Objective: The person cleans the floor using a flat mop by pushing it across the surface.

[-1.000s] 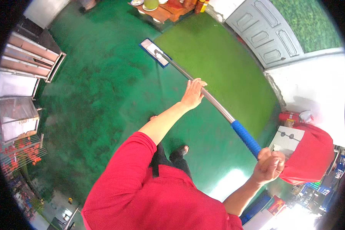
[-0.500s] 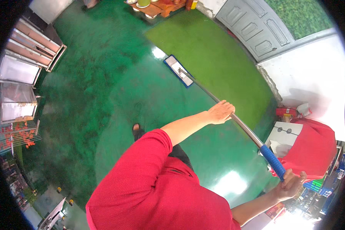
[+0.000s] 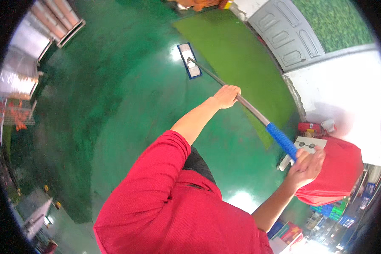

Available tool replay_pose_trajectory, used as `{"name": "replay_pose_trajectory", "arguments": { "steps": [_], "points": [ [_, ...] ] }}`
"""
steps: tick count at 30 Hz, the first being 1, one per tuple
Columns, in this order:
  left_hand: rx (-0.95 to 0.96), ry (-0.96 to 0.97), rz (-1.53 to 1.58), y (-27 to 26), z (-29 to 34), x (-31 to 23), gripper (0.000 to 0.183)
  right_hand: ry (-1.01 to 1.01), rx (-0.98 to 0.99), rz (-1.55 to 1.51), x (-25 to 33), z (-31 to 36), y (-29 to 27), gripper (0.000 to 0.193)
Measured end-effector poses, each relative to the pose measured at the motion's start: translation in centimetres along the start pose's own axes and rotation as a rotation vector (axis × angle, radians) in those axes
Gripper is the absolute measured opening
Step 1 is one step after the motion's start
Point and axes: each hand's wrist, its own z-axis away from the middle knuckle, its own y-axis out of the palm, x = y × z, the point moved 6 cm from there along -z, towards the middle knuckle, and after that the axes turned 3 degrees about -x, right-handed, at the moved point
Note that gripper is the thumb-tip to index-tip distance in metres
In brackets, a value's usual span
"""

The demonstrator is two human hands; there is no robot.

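I hold a flat mop with both hands. Its flat rectangular head (image 3: 189, 60), white with a blue edge, lies on the shiny green floor (image 3: 127, 106) ahead of me. The metal handle (image 3: 224, 84) runs back toward me and ends in a blue grip (image 3: 280, 140). My left hand (image 3: 226, 95) is closed around the metal shaft midway. At the top end, just past the blue grip, my right hand (image 3: 307, 166) is closed on the handle. My red sleeves and shirt fill the lower middle of the view.
A matte green mat (image 3: 241, 59) covers the floor to the right of the mop head. A grey panelled door (image 3: 283, 36) and a white wall stand at right. A red covered object (image 3: 338, 169) is beside my right hand. Metal shelving (image 3: 51, 21) stands at upper left.
The mop head has slid across the green floor, ending a little further from me near the mat's edge. Both hands kept their hold on the handle, and the view has turned.
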Motion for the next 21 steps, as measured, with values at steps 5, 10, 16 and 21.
{"name": "replay_pose_trajectory", "arguments": {
  "steps": [5,10,16,21],
  "points": [
    [-0.255,-0.129,0.024,-5.8,7.6,-4.0,0.016,0.063,0.203,-0.172,5.8,-3.3,0.9,0.029],
    [-0.429,-0.324,-0.075,-10.8,19.4,-6.0,0.021,0.349,0.439,-0.324,4.4,-4.5,3.9,0.045],
    [-0.646,-0.797,-0.396,-13.5,45.3,-4.0,0.022,0.770,1.052,-0.524,1.4,14.5,19.2,0.023],
    [-0.519,-1.364,-0.499,-13.0,65.4,-4.5,0.031,1.101,1.386,-0.599,3.5,35.2,21.7,0.013]
  ]
}}
